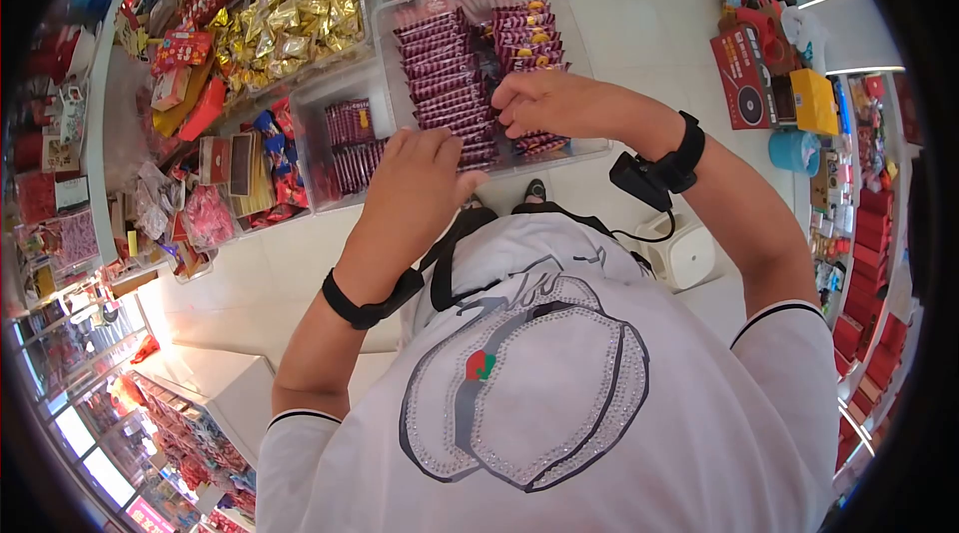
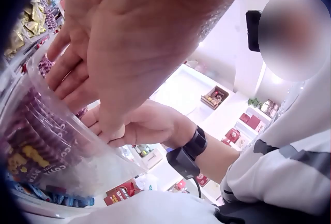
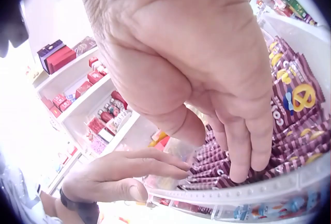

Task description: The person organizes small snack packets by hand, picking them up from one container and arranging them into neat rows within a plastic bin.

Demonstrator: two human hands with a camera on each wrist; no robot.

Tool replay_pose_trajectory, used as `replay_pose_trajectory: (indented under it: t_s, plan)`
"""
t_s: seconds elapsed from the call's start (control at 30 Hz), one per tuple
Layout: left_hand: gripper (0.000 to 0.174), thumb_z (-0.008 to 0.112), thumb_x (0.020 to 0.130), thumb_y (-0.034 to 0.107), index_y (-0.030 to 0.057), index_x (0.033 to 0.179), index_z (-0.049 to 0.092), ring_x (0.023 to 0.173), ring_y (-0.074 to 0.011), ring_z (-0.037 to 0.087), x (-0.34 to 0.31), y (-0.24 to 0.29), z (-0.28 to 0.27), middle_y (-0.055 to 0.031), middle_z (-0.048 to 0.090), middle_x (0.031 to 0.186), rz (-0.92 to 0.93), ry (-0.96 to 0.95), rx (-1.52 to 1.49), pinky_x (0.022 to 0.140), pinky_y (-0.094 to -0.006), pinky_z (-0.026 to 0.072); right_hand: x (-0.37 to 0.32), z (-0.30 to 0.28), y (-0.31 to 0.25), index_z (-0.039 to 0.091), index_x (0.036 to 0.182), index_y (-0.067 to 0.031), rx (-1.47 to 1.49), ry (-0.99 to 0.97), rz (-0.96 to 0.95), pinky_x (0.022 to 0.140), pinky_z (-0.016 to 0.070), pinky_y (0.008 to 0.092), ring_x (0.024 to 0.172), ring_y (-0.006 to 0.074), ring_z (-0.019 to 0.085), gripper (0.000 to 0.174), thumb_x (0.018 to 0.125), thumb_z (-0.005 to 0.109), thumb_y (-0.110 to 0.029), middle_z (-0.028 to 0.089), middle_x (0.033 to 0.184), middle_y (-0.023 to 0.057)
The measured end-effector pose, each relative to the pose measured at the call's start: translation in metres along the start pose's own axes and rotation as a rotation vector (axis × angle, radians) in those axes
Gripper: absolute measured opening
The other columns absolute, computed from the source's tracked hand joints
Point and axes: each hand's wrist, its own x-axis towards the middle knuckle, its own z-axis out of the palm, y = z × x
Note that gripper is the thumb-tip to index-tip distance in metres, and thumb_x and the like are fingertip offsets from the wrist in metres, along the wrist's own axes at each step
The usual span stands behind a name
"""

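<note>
from my head, purple striped foil packets point(image 1: 440, 83) line a clear plastic bin point(image 1: 575, 33) in rows running away from me, each long side crosswise. left wrist: my left hand point(image 2: 124, 42) has its fingers straight beside the bin. right wrist: my right hand point(image 3: 191, 63) points extended fingers down onto packets.

bright light; 3 views bend at dark edges; white glare lower left in head view; right wrist view washed out.
</note>
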Motion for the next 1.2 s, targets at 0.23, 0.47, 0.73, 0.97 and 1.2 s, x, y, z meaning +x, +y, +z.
replay_pose_trajectory:
  t_s: [0.23,0.47,0.73,0.97,1.2]
  plan:
    - [0.052,0.069,0.092,0.018,-0.0006,0.137,0.053,0.124,-0.0395,0.056,0.026,-0.003,0.019,-0.0211,0.055,0.139,-0.03,0.046,-0.007,0.106,-0.0442,0.0461,-0.028,-0.007,0.028,0.054,0.128,0.0036,0.287,0.362,-0.27,0.093,0.0527,0.0308,0.104,0.0191,0.069,0.033,0.098,0.046,-0.009,0.065,0.118,0.016]
    - [0.054,0.071,0.09,0.016,-0.001,0.138,0.053,0.127,-0.0411,0.055,0.038,-0.014,0.028,-0.0243,0.052,0.143,-0.096,-0.128,0.058,0.106,-0.0444,0.0473,-0.036,0.003,0.058,0.055,0.127,0.0042,0.418,0.501,-0.396,0.093,0.0533,0.031,0.103,0.0189,0.069,0.032,0.097,0.045,-0.002,0.066,0.114,0.0151]
    - [0.049,0.07,0.09,0.013,0.0011,0.136,0.055,0.127,-0.0392,0.055,0.06,0.005,0.016,-0.0212,0.055,0.139,0.03,-0.029,0.05,0.106,-0.044,0.0472,-0.039,0.011,0.068,0.056,0.124,0.0039,0.541,0.535,-0.412,0.093,0.0541,0.0312,0.101,0.0187,0.069,0.028,0.1,0.043,-0.003,0.065,0.113,0.0141]
    - [0.042,0.072,0.087,0.015,0.0059,0.127,0.064,0.132,-0.0342,0.052,0.082,-0.006,0.04,-0.0139,0.06,0.135,0.287,-0.124,0.228,0.11,-0.0453,0.0417,-0.039,0.009,0.074,0.056,0.122,0.0031,0.585,0.517,-0.438,0.091,0.0544,0.03,0.099,0.0177,0.07,0.024,0.103,0.042,-0.003,0.066,0.111,0.0129]
    - [0.037,0.071,0.087,0.02,0.0078,0.121,0.067,0.134,-0.0308,0.05,0.09,0.004,0.036,-0.0104,0.062,0.131,0.34,-0.215,0.335,0.111,-0.0448,0.0383,-0.035,0.01,0.076,0.057,0.119,0.0022,0.593,0.511,-0.424,0.087,0.0542,0.0291,0.095,0.016,0.07,0.022,0.102,0.044,-0.005,0.067,0.108,0.0122]
